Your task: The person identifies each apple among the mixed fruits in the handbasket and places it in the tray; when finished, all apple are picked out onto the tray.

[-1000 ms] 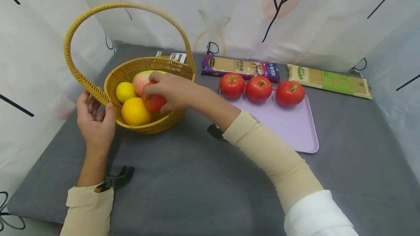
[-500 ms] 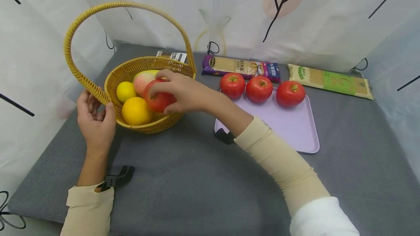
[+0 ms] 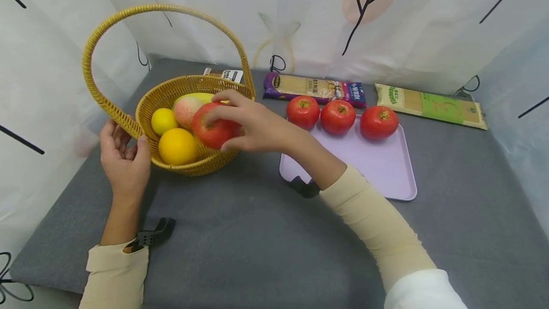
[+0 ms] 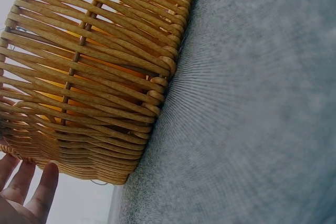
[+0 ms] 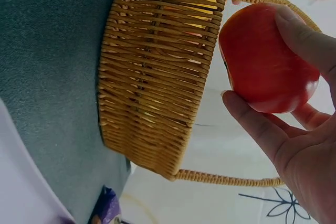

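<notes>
My right hand [image 3: 253, 125] grips a red apple [image 5: 268, 59] with thumb and fingers, above the right rim of a yellow wicker basket [image 3: 201, 168]. In the right wrist view the apple is above the basket's rim. My left hand [image 3: 126, 161] holds the basket's left side at the foot of its tall handle [image 3: 165, 8]; its fingertips touch the weave in the left wrist view. Inside the basket lie a yellow lemon-like fruit [image 3: 164, 121], an orange [image 3: 178, 147], a pinkish peach [image 3: 186, 110] and a yellow-green fruit [image 3: 199, 97] partly hidden behind the apple and hand.
A lilac tray [image 3: 386, 170] stands to the right with three red apples [image 3: 338, 117] along its back edge. Behind it lie a purple noodle pack [image 3: 315, 89] and a green-and-beige pack [image 3: 433, 105]. Another small pack [image 3: 225, 74] sits behind the basket. Patterned curtains border the grey table.
My right hand has lifted the apple from among the fruit and moved it a little to the right. The left hand stays at the basket.
</notes>
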### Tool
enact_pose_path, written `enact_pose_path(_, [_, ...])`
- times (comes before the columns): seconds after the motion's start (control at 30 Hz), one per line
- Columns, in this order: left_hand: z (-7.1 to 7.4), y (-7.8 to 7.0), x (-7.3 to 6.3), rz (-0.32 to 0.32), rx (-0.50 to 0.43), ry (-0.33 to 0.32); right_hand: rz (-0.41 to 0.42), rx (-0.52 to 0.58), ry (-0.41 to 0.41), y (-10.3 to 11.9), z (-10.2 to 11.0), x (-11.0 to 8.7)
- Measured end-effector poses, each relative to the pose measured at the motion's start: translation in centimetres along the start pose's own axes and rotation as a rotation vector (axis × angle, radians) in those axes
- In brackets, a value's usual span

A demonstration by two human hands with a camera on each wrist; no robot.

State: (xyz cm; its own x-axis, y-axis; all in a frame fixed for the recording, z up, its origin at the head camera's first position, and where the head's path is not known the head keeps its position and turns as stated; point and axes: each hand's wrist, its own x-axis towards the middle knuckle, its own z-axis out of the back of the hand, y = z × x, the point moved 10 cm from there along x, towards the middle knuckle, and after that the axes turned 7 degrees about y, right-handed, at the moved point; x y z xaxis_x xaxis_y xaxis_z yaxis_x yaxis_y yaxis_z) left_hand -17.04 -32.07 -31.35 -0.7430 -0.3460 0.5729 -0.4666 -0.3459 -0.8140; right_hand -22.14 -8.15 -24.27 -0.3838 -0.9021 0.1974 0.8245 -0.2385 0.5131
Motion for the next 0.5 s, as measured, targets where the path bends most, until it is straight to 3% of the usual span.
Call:
enact_pose_path(0.33, [0.3, 0.7, 0.0, 0.007, 0.005, -0.008, 0.067, 0.092, -0.125, -0.1, 0.9, -2.6])
enact_pose_path(0.5, [0.0, 0.1, 0.0, 0.007, 0.014, -0.002, 0.012, 0.159, -0.175, -1.0, 1.3, -4.2])
